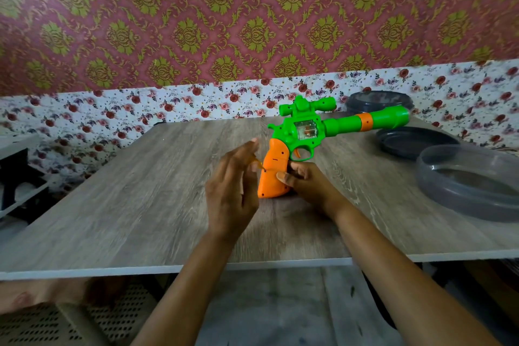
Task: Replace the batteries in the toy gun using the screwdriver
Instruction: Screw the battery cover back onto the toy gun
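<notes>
Both hands work at the gun (306,126), mid-frame. The right hand (304,184) clasps the orange handle (273,174) from the right, with the butt resting on the table (140,205) and the barrel pointing right. The left hand (233,194) appears to pinch a small amber screwdriver (257,163), its tip at the handle's left edge, though blur hides the exact hold. Unscrewing the battery cover looks to be the step in hand; the next move calls for seating the tip squarely and turning while the gun is held steady. Grey bowls (466,185) sit at right, with floral and damask wallpaper (196,22) behind.
</notes>
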Demonstrator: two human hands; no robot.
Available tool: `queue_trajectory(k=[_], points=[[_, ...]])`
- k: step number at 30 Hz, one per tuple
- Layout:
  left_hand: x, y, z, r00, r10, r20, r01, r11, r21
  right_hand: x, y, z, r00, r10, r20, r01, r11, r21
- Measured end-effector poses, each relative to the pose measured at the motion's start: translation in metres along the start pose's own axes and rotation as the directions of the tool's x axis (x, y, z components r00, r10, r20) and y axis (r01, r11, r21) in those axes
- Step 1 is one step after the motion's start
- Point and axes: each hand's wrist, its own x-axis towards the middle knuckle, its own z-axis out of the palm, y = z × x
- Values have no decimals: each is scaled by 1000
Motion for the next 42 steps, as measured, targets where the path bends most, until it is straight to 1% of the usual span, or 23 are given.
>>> queue_trajectory(k=[3, 5, 8, 11, 14, 16, 20, 22, 24, 27, 30, 36, 38, 40, 42], points=[[4, -8, -7, 983, -127, -132, 123, 992, -37, -1, 0, 0, 1000, 13, 9, -13, 999, 33], [8, -21, -13, 966, -194, -173, 195, 981, -15, 0, 0, 2, 999, 32, -9, -32, 998, 59], [14, -49, -25, 949, -287, -130, 300, 950, 87, 2, -1, 5, 995, 80, -60, -76, 995, 63], [22, -79, -38, 912, -406, -51, 408, 894, 186, 4, -3, 6, 994, 85, -63, -82, 996, 39], [24, -109, -49, 839, -544, -5, 519, 797, 308, 7, -5, 7, 992, 113, -51, -110, 992, 57], [19, -126, -52, 799, -601, 22, 546, 739, 395, 10, -5, 8, 991, 129, -42, -127, 991, 52], [12, -143, -55, 703, -711, 3, 631, 626, 458, 18, -5, 12, 988, 155, -17, -155, 988, 21], [12, -146, -56, 667, -745, -3, 651, 581, 488, 22, -4, 15, 986, 167, -1, -167, 986, 3], [11, -147, -56, 645, -764, -1, 661, 558, 502, 26, -4, 17, 985, 171, -3, -171, 985, -26], [8, -147, -55, 635, -773, 13, 671, 559, 487, 28, -7, 20, 982, 189, 17, -188, 980, -65], [7, -147, -55, 617, -785, 54, 648, 546, 530, 31, -13, 26, 973, 230, 29, -227, 969, -99], [9, -149, -56, 511, -853, 105, 642, 460, 613, 47, -24, 44, 938, 345, 43, -335, 931, -146], [8, -148, -56, 508, -853, 121, 608, 454, 651, 53, -28, 51, 917, 394, 57, -381, 910, -165], [6, -148, -56, 520, -845, 124, 582, 457, 672, 58, -33, 57, 897, 440, 42, -426, 886, -182], [5, -150, -57, 519, -846, 119, 578, 450, 681, 63, -33, 62, 885, 465, 30, -455, 875, -167]])
